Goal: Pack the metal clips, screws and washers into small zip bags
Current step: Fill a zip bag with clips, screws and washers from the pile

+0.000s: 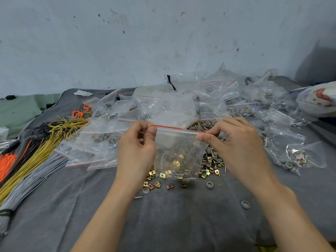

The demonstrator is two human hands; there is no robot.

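Note:
A small clear zip bag (179, 151) with a red strip along its top hangs upright between my hands, above the grey cloth. My left hand (138, 148) pinches its top left corner and my right hand (236, 146) pinches its top right corner. Brass-coloured metal clips, thin screws and a grey washer show through the bag near its bottom. Below and behind it lies a loose pile of metal clips (209, 171) mixed with screws. Single grey washers (210, 184) lie scattered on the cloth in front of the pile.
Empty zip bags (96, 140) are heaped left of my hands. Filled bags (294, 157) spread across the right and back. Bundles of yellow, grey and orange wires (36, 157) lie at the left. A stained wall stands behind the grey cloth (181, 224).

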